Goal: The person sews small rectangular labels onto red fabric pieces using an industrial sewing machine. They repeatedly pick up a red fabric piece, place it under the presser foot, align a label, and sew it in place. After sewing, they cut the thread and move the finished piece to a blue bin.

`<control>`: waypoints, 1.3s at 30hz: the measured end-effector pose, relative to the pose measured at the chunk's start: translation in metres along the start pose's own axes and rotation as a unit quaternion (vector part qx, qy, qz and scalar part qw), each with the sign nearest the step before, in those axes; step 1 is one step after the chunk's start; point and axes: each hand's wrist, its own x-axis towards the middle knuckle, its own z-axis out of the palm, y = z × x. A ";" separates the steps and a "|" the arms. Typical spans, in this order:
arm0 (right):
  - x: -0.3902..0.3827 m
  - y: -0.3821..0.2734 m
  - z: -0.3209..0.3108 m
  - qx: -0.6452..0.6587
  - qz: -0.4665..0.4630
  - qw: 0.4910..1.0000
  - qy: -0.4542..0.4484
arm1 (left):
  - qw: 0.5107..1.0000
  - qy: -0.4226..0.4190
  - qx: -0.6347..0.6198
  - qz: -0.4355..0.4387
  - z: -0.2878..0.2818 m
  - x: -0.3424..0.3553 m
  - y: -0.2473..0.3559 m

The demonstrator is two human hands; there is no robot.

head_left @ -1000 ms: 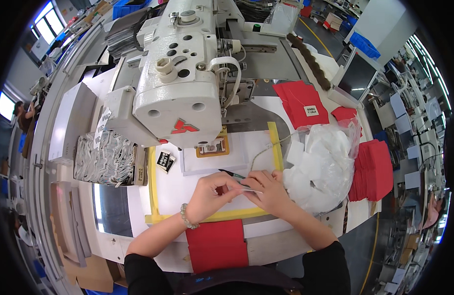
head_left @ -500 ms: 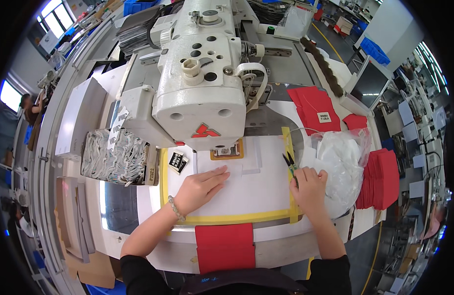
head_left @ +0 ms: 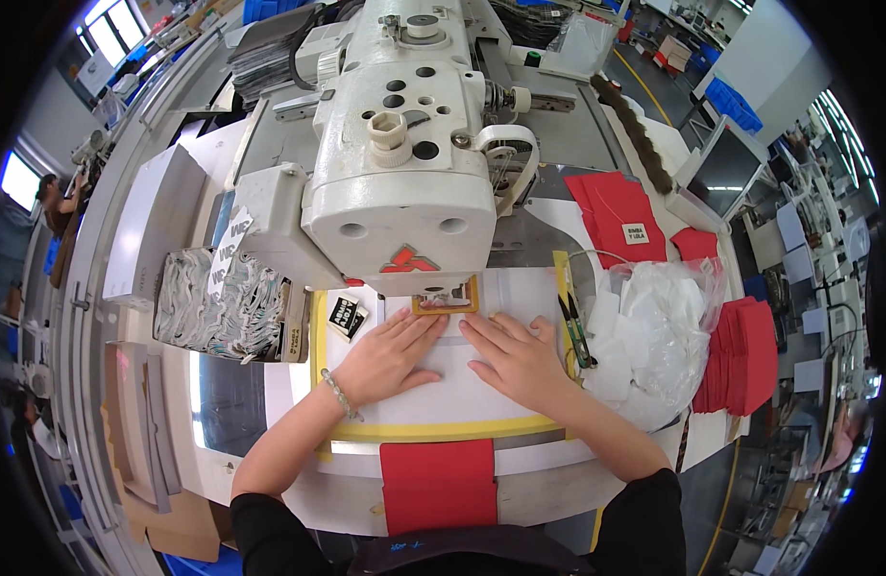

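My left hand [head_left: 393, 361] lies flat on the white sheet [head_left: 452, 398], fingers stretched toward a small amber frame [head_left: 417, 306] under the sewing machine head [head_left: 400, 206]. Opposite it, my right hand [head_left: 516, 360] is also flat, its fingertips close to the frame's right corner. Neither hand holds anything. What lies under my fingers is hard to make out. A pair of thread snips [head_left: 575, 331] rests on the yellow tape strip to the right of my right hand. Black and white labels [head_left: 347, 317] sit left of my left hand.
A box of bundled labels [head_left: 222, 307] stands at left. At right are a clear plastic bag of white pieces [head_left: 652, 331], a stack of red pieces [head_left: 740, 355] and more red pieces [head_left: 616, 216]. One red piece [head_left: 439, 485] hangs over the front edge.
My right hand has let go of the thread snips, leaving them at the right, and moved left onto the white sheet. My left hand has shifted slightly, its fingers now pointing more forward.
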 end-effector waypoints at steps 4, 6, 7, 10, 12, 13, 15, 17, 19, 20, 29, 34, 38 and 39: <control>0.001 -0.002 -0.001 0.017 0.001 1.000 -0.015 | 1.000 -0.015 -0.002 -0.001 0.000 0.000 0.000; 0.000 0.001 0.004 0.024 0.005 1.000 -0.018 | 1.000 -0.014 0.005 -0.001 0.001 0.001 -0.001; 0.001 0.002 0.005 0.027 0.010 0.999 -0.019 | 1.000 -0.012 0.007 -0.003 0.003 0.002 -0.003; 0.002 0.002 0.009 0.035 0.023 0.999 -0.025 | 1.000 -0.018 0.015 -0.014 0.004 0.003 -0.003; 0.004 0.002 0.011 0.034 0.028 0.999 -0.032 | 0.999 -0.017 0.026 -0.022 0.004 0.003 -0.003; 0.004 0.002 0.012 0.028 0.031 0.999 -0.035 | 0.999 -0.014 0.034 -0.026 0.005 0.003 -0.003; 0.005 0.002 0.013 0.015 0.036 0.998 -0.042 | 0.999 -0.007 0.041 -0.031 0.006 0.003 -0.002; 0.005 0.002 0.015 0.005 0.039 0.998 -0.048 | 0.999 -0.001 0.041 -0.035 0.007 0.005 -0.001; 0.004 0.002 0.017 0.005 0.041 0.998 -0.051 | 0.998 0.003 0.042 -0.036 0.007 0.005 -0.001; 0.005 0.002 0.017 0.009 0.042 0.998 -0.049 | 0.998 0.005 0.043 -0.036 0.007 0.006 0.000; 0.005 0.000 0.019 0.006 0.049 0.998 -0.031 | 0.998 0.014 0.046 -0.047 0.010 0.006 0.000; 0.005 -0.002 0.021 0.021 0.056 0.998 -0.030 | 0.996 -0.009 0.045 -0.070 0.011 0.006 0.000; 0.005 -0.003 0.020 0.018 0.056 0.998 -0.032 | 0.995 0.016 0.042 -0.089 0.008 0.008 0.002; 0.005 -0.004 0.020 0.017 0.056 0.998 -0.030 | 0.994 0.017 0.044 -0.094 0.008 0.008 0.002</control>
